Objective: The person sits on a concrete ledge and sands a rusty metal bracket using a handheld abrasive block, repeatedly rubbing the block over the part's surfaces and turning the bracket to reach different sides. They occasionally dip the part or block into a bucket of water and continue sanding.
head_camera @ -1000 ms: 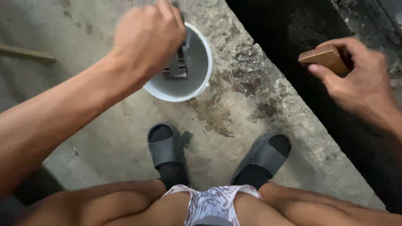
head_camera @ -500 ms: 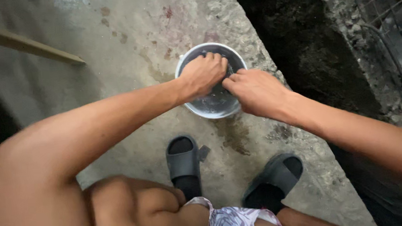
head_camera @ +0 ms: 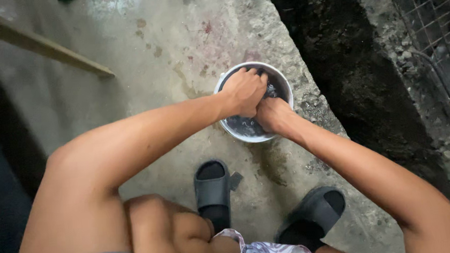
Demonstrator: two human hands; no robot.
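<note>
The white bowl (head_camera: 228,127) sits on the concrete floor (head_camera: 143,58) directly under both hands, its rim showing around them and dark wet water inside. The left hand (head_camera: 244,90) reaches into the bowl from the near-left side, its fingers curled down in a loose fist over something dark in the water; what it grips is hidden beneath the knuckles and cannot be made out. The right hand (head_camera: 272,114) comes in from the near-right side and lies just under and against the left hand, also bent inward with its fingers tucked below, so how tightly it closes cannot be told. The two hands touch each other in the middle of the bowl. Nearer the person than the bowl, two dark slide sandals (head_camera: 212,187) rest on the floor, one below the bowl's left side and the other off to its right. Between the bowl and the sandals a dark wet stain (head_camera: 269,163) marks the concrete. Just right of the bowl the floor ends at a rough edge beside a dark trench (head_camera: 345,56). Far to the bowl's left a wooden strip (head_camera: 38,44) lies slantwise.
</note>
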